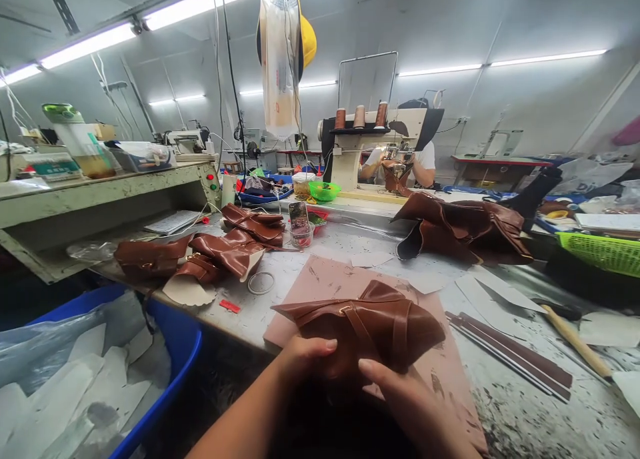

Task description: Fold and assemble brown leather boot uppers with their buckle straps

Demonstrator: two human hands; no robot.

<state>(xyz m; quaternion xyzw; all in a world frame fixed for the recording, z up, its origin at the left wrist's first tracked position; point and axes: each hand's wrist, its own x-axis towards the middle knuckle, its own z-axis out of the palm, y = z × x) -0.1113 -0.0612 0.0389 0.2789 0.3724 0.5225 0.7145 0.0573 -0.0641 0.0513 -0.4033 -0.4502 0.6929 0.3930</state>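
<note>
A brown leather boot upper (373, 322) with straps and a small metal buckle lies in front of me, over a pinkish board (313, 279). My left hand (307, 359) grips its near left edge, thumb on top of the leather and fingers hidden beneath. On the near right side, my right hand (400, 392) holds the same upper, its thumb pressed on the leather and the other fingers out of sight below. More brown leather uppers (230, 245) lie in a heap to the left. Another group of uppers (460, 229) rests at the back right.
A blue bin (193, 352) with white scraps stands at lower left. Brown strips (515, 355) and a wooden-handled tool (575, 342) lie on the right, near a green basket (600, 251). A phone (299, 219) leans mid-table. Behind, a person (425, 162) sits at a sewing machine (345, 149).
</note>
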